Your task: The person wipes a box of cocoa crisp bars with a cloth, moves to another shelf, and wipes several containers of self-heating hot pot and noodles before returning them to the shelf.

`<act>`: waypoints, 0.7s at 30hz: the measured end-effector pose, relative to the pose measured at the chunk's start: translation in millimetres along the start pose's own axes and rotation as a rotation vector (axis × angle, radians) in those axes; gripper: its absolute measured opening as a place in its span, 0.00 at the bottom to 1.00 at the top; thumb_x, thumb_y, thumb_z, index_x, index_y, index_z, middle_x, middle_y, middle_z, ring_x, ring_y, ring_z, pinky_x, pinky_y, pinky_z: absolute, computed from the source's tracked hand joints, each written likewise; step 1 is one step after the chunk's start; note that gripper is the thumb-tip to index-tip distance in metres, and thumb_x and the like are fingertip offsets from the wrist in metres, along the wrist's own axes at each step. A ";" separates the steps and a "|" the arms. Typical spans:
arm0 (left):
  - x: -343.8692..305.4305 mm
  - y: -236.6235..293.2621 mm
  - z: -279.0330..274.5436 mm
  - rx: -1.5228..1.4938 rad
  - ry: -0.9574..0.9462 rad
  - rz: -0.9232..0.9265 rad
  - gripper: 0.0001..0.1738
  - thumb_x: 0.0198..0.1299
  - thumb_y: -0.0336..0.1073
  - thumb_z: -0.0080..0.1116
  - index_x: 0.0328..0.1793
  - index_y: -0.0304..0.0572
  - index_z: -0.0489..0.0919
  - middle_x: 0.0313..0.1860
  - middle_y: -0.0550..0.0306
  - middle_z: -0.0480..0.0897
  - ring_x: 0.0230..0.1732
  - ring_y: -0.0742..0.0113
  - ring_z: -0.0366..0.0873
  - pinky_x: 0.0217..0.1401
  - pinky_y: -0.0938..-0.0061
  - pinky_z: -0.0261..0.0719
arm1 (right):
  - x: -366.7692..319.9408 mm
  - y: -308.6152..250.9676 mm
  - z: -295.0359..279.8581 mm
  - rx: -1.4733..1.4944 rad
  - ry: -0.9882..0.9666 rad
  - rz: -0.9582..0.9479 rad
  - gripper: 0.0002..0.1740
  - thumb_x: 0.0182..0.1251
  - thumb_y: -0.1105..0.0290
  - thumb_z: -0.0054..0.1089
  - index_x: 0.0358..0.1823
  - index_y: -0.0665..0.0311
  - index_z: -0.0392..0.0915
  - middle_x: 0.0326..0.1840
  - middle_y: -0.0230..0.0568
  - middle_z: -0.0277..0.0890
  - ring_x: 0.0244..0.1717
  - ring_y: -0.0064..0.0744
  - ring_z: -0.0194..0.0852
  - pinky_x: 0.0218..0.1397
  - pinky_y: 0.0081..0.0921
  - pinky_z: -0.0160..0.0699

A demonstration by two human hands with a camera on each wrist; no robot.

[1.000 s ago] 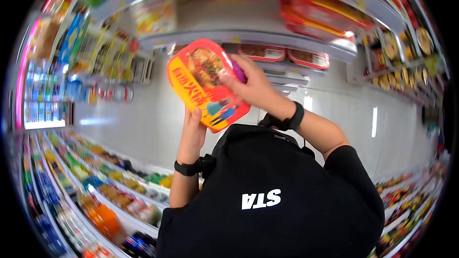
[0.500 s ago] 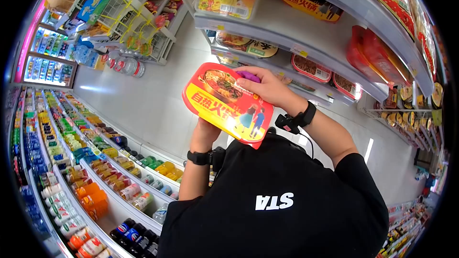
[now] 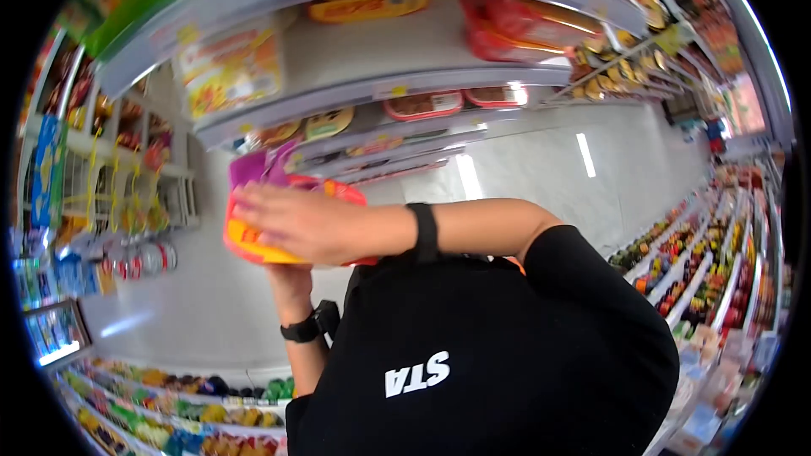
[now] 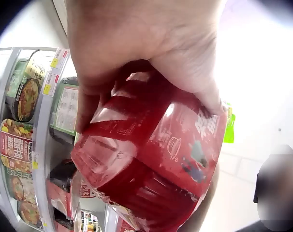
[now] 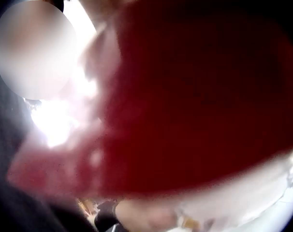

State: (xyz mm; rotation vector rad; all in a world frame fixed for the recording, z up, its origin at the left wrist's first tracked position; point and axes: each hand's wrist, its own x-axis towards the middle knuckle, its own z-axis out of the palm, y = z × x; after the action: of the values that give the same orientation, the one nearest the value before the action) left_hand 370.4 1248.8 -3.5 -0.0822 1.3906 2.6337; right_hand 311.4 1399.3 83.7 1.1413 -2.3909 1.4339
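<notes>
A red and yellow self-heating hot pot box (image 3: 245, 238) is in front of my body, at the left of the head view. My left hand (image 4: 146, 43) grips its clear-covered red underside from below, fingers spread around the tub. My right hand (image 3: 296, 224) lies across the printed top, back of the hand up, covering most of it. A crumpled purple packet (image 3: 263, 167) sticks out past its fingers at the box's far edge; the thumb is hidden. In the right wrist view the box (image 5: 195, 106) is a dark red blur filling most of the picture.
Ahead stand grey shelves (image 3: 338, 93) with boxed noodles (image 3: 232, 67) and red tubs (image 3: 524, 25). A wire rack (image 3: 93, 177) and bottled water (image 3: 139, 260) are at the left. Drink shelves (image 3: 186, 405) run behind on the left, and more stocked shelves (image 3: 701, 253) on the right.
The box has moved left in view and tipped. My right hand has swung from its far edge to across its top, the purple packet now showing beyond the fingers. The view has turned.
</notes>
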 end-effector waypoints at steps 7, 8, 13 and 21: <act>-11.8 16.8 -13.2 0.434 -0.059 -0.034 0.44 0.66 0.70 0.41 0.78 0.48 0.56 0.74 0.56 0.65 0.73 0.58 0.64 0.73 0.58 0.64 | -6.7 -26.2 -14.7 0.088 -0.197 -0.312 0.26 0.70 0.70 0.54 0.70 0.63 0.67 0.75 0.48 0.60 0.76 0.48 0.56 0.72 0.42 0.64; -14.2 19.9 -13.0 0.529 -0.064 -0.010 0.44 0.67 0.70 0.41 0.78 0.48 0.56 0.74 0.56 0.65 0.73 0.58 0.64 0.74 0.58 0.63 | -9.5 -27.7 -18.9 0.084 -0.189 -0.314 0.26 0.70 0.70 0.54 0.70 0.63 0.67 0.75 0.48 0.60 0.76 0.48 0.56 0.72 0.42 0.64; -3.0 20.6 -3.5 -0.063 0.050 0.189 0.56 0.55 0.80 0.44 0.79 0.47 0.54 0.75 0.54 0.63 0.74 0.57 0.62 0.74 0.57 0.65 | -35.8 -19.2 -46.1 0.083 -0.284 -0.239 0.28 0.72 0.63 0.53 0.71 0.62 0.65 0.75 0.45 0.61 0.76 0.46 0.56 0.73 0.41 0.62; -7.9 14.0 -11.4 0.105 0.015 -0.054 0.65 0.41 0.74 0.67 0.78 0.44 0.56 0.72 0.59 0.67 0.68 0.64 0.69 0.64 0.70 0.74 | -24.1 -11.4 -40.6 0.169 -0.141 -0.017 0.33 0.78 0.56 0.43 0.78 0.64 0.52 0.82 0.51 0.44 0.83 0.48 0.37 0.81 0.41 0.40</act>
State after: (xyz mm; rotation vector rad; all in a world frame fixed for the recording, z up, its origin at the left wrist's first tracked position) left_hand 375.5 1230.7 2.5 -0.1255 1.5070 2.5163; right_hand 325.5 1441.8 102.5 1.3407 -2.3811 1.6281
